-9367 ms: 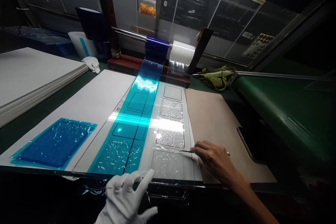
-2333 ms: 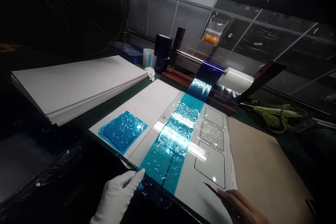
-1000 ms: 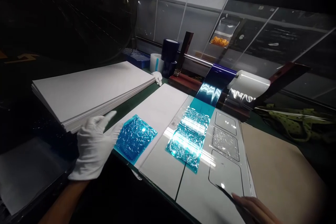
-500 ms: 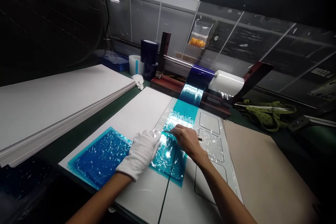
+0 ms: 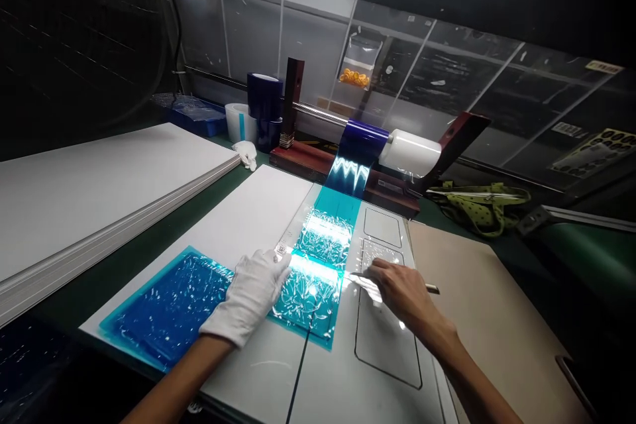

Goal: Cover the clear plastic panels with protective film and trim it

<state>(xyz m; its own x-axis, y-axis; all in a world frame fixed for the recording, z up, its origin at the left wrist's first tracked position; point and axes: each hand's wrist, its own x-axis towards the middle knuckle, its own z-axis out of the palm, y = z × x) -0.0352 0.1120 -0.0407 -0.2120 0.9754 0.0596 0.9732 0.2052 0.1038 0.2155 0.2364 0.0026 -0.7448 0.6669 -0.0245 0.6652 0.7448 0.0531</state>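
My left hand [image 5: 248, 295], in a white glove, lies flat with fingers stretched out on the left edge of the blue film strip [image 5: 318, 258], pressing it onto the clear cutting plate [image 5: 348, 371]. My bare right hand [image 5: 402, 288] is closed round a thin knife-like blade [image 5: 360, 276]. The blade tip rests at the strip's right edge. The strip runs up to a dark blue film roll [image 5: 360, 139] on a rod. A white roll [image 5: 410, 154] sits beside it.
A pile of cut blue film pieces [image 5: 169, 308] lies on a white sheet [image 5: 248, 218] at left. A stack of white boards [image 5: 89, 185] is further left. A brown board [image 5: 477, 305] lies right. Tape rolls [image 5: 263, 103] and a green strap [image 5: 477, 205] sit behind.
Half a second ago my right hand was at the strip's left side by my gloved hand; it has since drawn the blade across to the right edge. The gloved hand stays put.
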